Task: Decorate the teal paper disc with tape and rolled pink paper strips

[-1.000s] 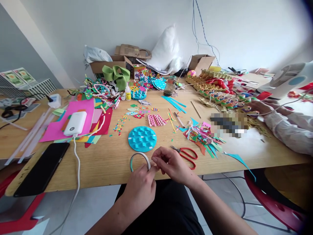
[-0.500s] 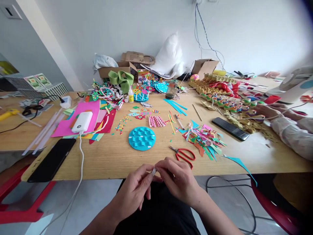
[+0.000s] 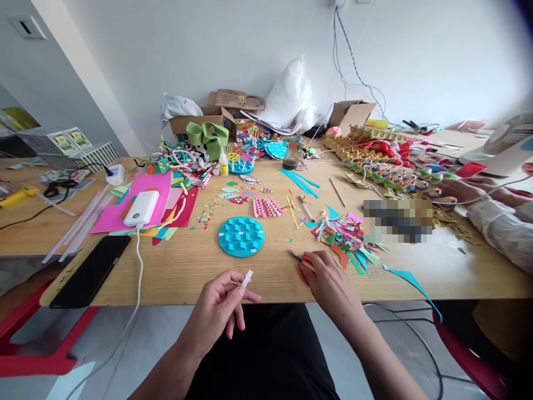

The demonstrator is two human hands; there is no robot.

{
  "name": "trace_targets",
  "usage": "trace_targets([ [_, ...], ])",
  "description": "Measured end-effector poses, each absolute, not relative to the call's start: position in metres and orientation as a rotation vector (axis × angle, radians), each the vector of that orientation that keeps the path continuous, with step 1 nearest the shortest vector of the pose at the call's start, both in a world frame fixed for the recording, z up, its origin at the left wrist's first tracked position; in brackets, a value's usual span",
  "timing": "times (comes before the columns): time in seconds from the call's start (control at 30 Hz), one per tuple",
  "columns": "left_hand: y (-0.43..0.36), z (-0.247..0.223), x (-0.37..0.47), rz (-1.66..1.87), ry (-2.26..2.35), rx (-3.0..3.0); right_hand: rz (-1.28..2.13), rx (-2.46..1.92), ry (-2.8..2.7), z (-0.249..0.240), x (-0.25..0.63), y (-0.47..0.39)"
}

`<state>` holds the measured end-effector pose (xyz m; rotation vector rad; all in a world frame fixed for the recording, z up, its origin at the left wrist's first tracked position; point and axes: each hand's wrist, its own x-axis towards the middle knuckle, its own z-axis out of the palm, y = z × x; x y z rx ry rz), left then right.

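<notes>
My left hand [image 3: 222, 303] is at the table's front edge, pinching a short white strip [image 3: 247, 278] between thumb and fingers, its free end pointing up. To the right, my right hand [image 3: 328, 278] is closed over the red handles of a pair of scissors [image 3: 306, 272], which lies on the table with its blades towards the left. My fingers hide much of the handles. Beyond my left hand lies a round blue disc [image 3: 241, 236] with raised curved flaps and small white pieces on it.
Paper scraps [image 3: 347, 236] are heaped right of the scissors. Pink beaded pieces [image 3: 267, 207], paper fish [image 3: 230, 195] and blue strips [image 3: 298, 183] lie farther back. A black phone [image 3: 90, 271] and white power bank [image 3: 142, 208] are at left. Another person's sleeve [image 3: 495, 225] reaches in from the right.
My hands were together at the white strip and have come apart. The right hand has moved right onto the scissors; the left keeps the strip. A blurred patch covers the phone at right.
</notes>
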<state>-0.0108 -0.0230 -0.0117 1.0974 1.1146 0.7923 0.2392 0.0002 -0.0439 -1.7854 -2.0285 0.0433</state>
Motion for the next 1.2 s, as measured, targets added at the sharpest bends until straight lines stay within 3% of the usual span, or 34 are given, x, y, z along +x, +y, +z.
trace_targets([
  [0.17,-0.019,-0.010,-0.012,0.837,1.134,1.089,-0.194,-1.970,-2.196,-0.063,0.248,0.004],
  [0.3,-0.016,-0.009,-0.012,0.844,1.152,1.094,-0.157,-1.981,-2.150,-0.064,0.245,0.002],
  [0.4,-0.014,-0.011,-0.012,0.842,1.154,1.099,0.096,-1.929,-1.951,-0.060,0.245,0.000],
  [0.6,-0.010,-0.013,-0.009,0.852,1.158,1.071,1.184,-1.518,-1.498,-0.034,0.230,-0.006],
  [0.67,-0.009,-0.013,-0.008,0.860,1.164,1.066,1.386,-1.424,-1.412,-0.024,0.221,-0.009],
  [0.9,-0.008,-0.011,-0.005,0.859,1.192,1.039,1.679,-1.325,-1.465,-0.015,0.199,-0.014],
  [1.2,-0.008,-0.010,-0.005,0.855,1.186,1.056,1.667,-1.315,-1.489,-0.016,0.186,-0.011],
])
